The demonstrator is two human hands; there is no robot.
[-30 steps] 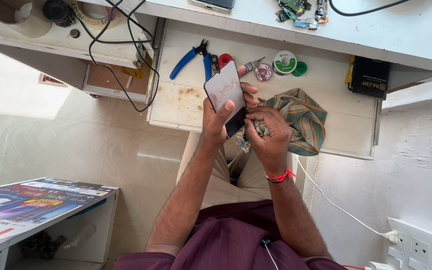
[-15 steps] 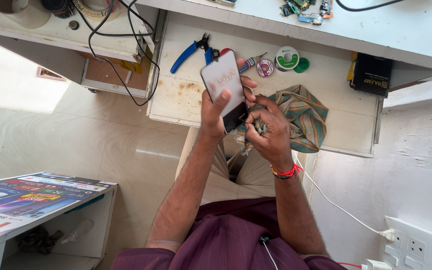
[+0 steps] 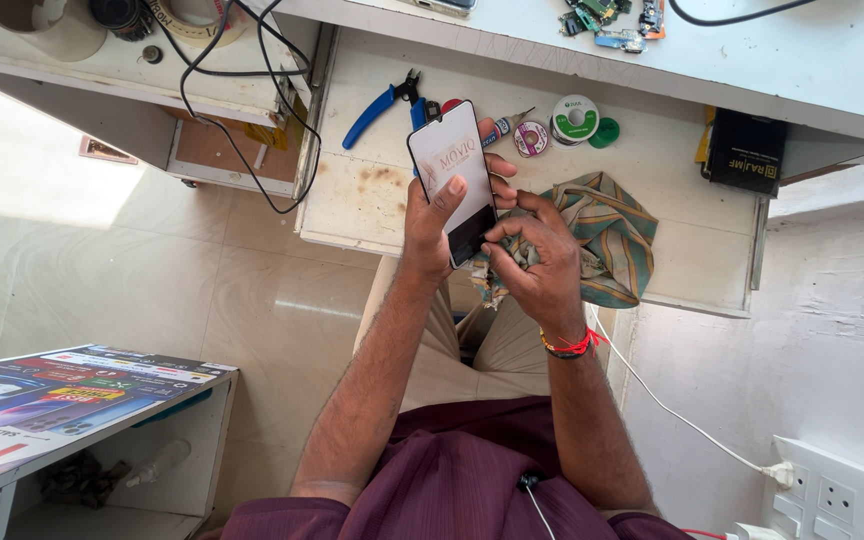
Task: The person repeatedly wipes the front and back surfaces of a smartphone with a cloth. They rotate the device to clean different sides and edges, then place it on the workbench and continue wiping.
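Over workbench (image 3: 652, 170), glossy rectangular phone (image 3: 455, 180)

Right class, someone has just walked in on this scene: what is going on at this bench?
A seated person holds a phone upright in the left hand, thumb on its screen. The right hand presses a bunched cloth against the phone's lower edge, apparently wiping it. On the bench behind lie blue-handled pliers and small reels. Black cables hang at the left.
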